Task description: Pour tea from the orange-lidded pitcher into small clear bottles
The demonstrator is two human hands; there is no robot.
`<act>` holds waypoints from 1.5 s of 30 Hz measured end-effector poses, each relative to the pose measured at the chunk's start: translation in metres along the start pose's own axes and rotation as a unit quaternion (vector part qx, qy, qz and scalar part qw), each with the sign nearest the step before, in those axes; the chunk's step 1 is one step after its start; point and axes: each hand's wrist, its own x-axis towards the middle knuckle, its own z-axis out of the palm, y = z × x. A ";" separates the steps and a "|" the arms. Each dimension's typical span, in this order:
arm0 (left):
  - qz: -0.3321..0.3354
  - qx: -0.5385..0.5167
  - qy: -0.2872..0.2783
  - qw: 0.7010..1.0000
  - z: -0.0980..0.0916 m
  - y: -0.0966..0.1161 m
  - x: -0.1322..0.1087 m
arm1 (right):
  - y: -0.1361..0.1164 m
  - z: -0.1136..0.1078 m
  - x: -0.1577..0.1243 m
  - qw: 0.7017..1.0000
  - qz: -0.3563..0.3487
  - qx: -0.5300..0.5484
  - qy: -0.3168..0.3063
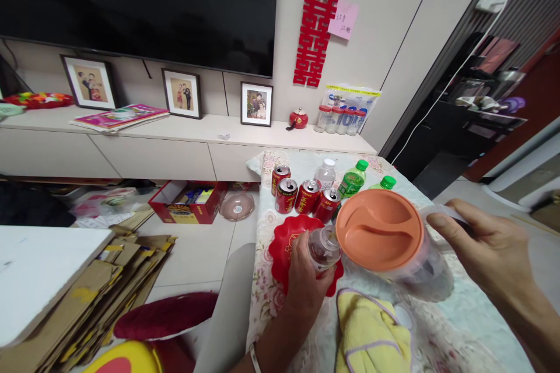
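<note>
Fingers point(306, 256) grip unlabelled bottle point(324, 246); jug point(385, 239) lid blank.

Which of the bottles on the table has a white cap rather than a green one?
The clear bottle standing just behind the red cans. The two bottles to its right are green-capped; the left hand's bottle shows no cap.

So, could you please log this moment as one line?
left hand: holds bottle | right hand: holds pitcher handle | pitcher tilted at bottle
</note>
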 end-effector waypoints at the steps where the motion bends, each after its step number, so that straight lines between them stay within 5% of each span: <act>1: -0.001 -0.001 0.000 1.000 0.000 0.000 0.000 | 0.000 0.000 0.000 1.000 0.000 0.001 0.000; 45: -0.018 -0.019 -0.010 1.000 0.000 0.000 -0.001 | -0.002 -0.001 0.003 1.000 -0.020 -0.007 -0.006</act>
